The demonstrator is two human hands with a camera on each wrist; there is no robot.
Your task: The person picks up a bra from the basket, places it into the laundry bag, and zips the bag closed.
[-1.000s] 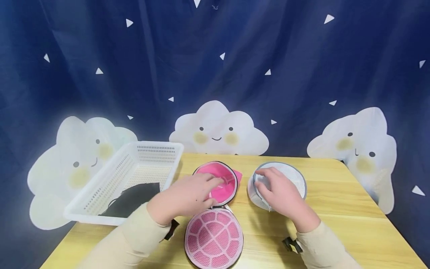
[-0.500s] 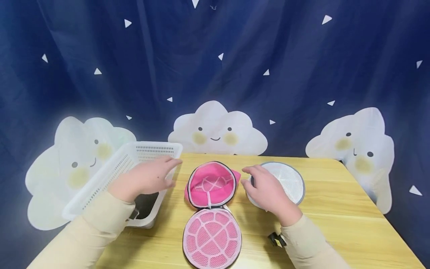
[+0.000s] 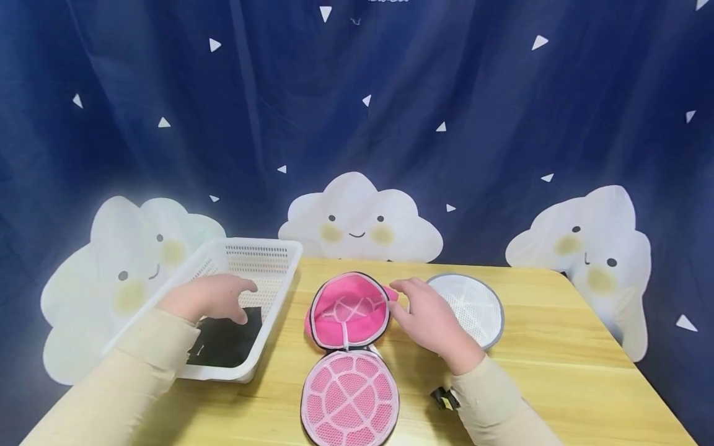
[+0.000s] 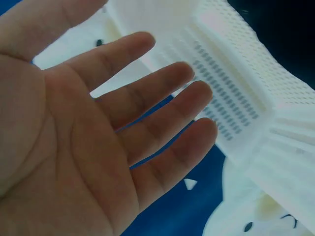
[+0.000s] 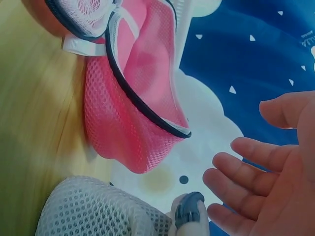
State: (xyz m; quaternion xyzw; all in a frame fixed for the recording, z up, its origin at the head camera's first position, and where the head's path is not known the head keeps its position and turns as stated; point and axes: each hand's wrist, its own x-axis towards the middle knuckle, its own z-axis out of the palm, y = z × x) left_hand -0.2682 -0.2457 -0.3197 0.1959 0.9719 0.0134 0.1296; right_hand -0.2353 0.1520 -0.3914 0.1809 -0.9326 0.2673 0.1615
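Observation:
My left hand [image 3: 209, 297] hovers over the white perforated basket [image 3: 272, 316], above a flat black item, cloth-like [image 3: 234, 347]. The left wrist view shows this palm with its fingers spread and holding nothing. A round pink mesh laundry bag [image 3: 359, 327] stands unzipped at mid-table, its lid [image 3: 350, 396] folded down toward me. Close to the bag's right side is my right hand [image 3: 432, 322], fingers relaxed; in the right wrist view a gap separates it from the pink mesh. Behind that hand sits a white mesh laundry bag [image 3: 474, 306] with a grey rim, partly covered.
The wooden table [image 3: 558, 347] extends to the right of the white bag. A dark blue curtain [image 3: 357, 93] with printed clouds hangs behind the table's far edge. The basket's raised walls surround the black item at the left.
My left hand has gone from inside the pink bag leftward to over the basket. My right hand has shifted left from the white bag toward the pink one.

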